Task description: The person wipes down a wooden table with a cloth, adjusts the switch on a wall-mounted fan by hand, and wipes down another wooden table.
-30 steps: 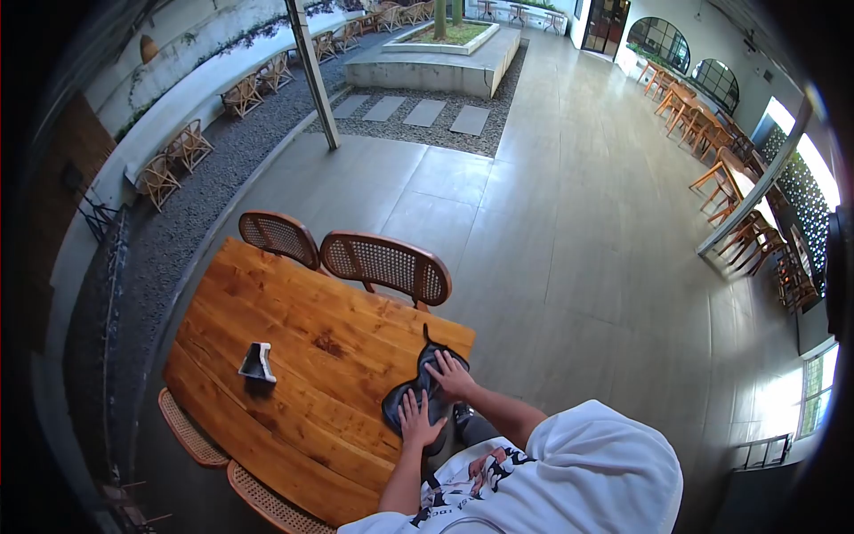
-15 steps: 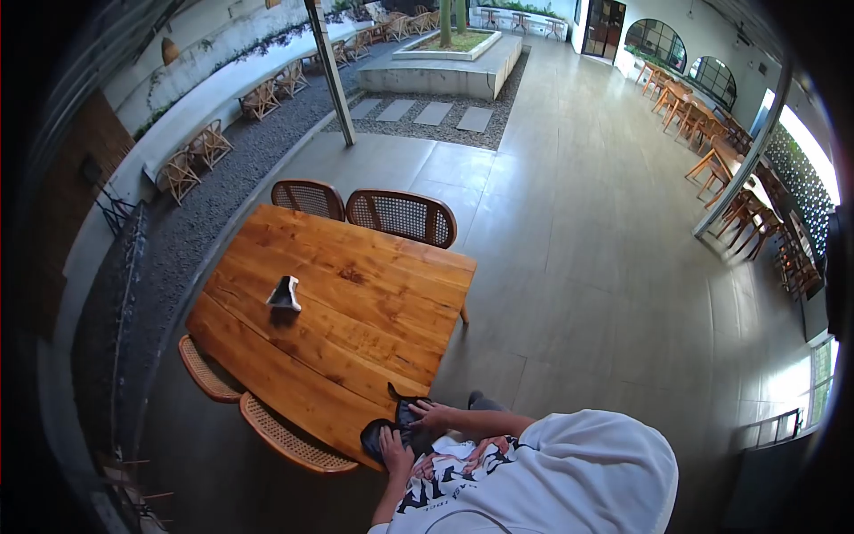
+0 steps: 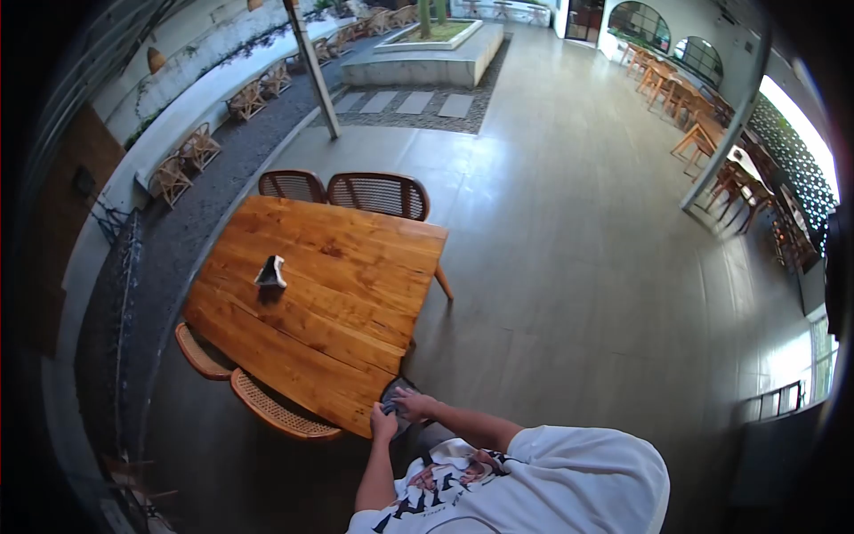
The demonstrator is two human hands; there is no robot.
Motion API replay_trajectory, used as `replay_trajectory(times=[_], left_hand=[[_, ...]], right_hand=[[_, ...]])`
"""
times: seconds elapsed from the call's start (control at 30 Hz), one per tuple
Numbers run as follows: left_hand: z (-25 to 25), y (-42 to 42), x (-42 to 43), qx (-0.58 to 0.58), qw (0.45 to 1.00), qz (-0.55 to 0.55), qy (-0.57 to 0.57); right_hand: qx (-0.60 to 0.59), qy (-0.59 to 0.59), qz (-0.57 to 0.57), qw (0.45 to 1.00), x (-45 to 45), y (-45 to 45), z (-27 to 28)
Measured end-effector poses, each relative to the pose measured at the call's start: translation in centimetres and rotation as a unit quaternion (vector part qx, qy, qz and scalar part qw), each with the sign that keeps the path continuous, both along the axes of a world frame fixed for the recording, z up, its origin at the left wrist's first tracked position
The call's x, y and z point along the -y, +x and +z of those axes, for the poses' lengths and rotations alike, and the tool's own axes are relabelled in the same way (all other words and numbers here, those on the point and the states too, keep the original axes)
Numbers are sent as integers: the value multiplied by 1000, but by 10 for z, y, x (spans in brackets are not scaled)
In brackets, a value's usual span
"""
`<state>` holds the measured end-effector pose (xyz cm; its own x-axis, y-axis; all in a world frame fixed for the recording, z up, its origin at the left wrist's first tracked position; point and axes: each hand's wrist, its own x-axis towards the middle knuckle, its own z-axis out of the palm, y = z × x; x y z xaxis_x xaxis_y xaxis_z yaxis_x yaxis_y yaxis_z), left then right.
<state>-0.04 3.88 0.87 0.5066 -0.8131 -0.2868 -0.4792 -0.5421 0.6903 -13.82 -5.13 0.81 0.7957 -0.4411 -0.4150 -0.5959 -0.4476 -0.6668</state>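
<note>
Floor: the wide grey floor [image 3: 569, 356] is spread beyond the table and to its right
Planter: grass [image 3: 431, 34] and tree trunks [image 3: 440, 11] are held in the raised planter [image 3: 409, 69]
Table: the wooden table [image 3: 302, 231] is flanked by two chairs [image 3: 380, 189] at its far edge and two more at its near left edge
Dark cloth: the dark soft cloth [image 3: 390, 390] is held beside the table's near corner, close to the body; whether the wood is touched by it cannot be told
Handling: a two-handed gathering or folding of the cloth is judged to be in hand; for such limp stuff, a hold at both sides is called for, with slack kept off the table corner
Holder: a small white-edged holder [image 3: 270, 271] is set upright on the table, well apart from the hands; whether anything is kept in it cannot be made out
Right hand: the cloth is touched by the right hand [image 3: 412, 405], its fingers bent over it; whether any is pinched cannot be told
Left hand: an edge of the cloth seems pinched by the left hand [image 3: 384, 420], its fingers curled in
</note>
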Motion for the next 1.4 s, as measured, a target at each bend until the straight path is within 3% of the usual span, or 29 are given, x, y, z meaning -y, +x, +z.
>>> replay_trajectory(times=[0.1,0.27,0.3,0.37,0.43,0.5,0.53,0.6,0.67,0.73,0.87,0.93,1.07,1.13,1.17,1.2,1.33,1.4], left_hand=[[13,-7,-4,-16,999,5,-32],[55,3,-14,-87,993,20,-80],[44,16,-14,-122,988,14,-97],[43,37,-18,-157,977,3,-144],[92,50,-30,-151,973,23,-174],[141,66,-47,-277,948,27,-156],[143,86,-57,-277,947,35,-158],[151,134,-78,-224,970,-91,-15],[202,151,-102,-190,976,-101,-18],[252,164,-125,-189,970,-122,-96],[275,208,-161,-141,969,-112,-168],[273,229,-174,-163,968,-107,-159],[272,259,-173,-159,969,-95,-166],[274,273,-167,-170,964,-76,-192],[278,278,-166,-184,959,-56,-208],[296,284,-165,-137,966,-79,-203],[289,330,-147,-253,943,-52,-210],[270,363,-133,-343,924,-81,-149]], right_hand=[[101,72,-39,992,-6,3,5],[50,68,-84,993,-11,10,40],[43,69,-103,991,-15,12,43],[105,43,-169,979,-20,21,44],[175,31,-230,957,-29,32,45],[226,49,-270,935,-33,39,59],[246,77,-279,925,-35,44,72],[233,99,-266,930,-46,55,106],[226,74,-244,940,-67,73,145],[204,120,-252,938,-89,94,165],[301,210,-189,911,-116,147,164],[358,394,-204,822,-128,163,198],[375,366,-190,830,-122,181,236],[394,251,-185,865,-117,188,248],[339,206,-180,900,-107,190,246],[338,209,-183,899,-103,199,252],[377,297,-252,840,-97,245,284],[490,341,-229,769,-97,282,279]])
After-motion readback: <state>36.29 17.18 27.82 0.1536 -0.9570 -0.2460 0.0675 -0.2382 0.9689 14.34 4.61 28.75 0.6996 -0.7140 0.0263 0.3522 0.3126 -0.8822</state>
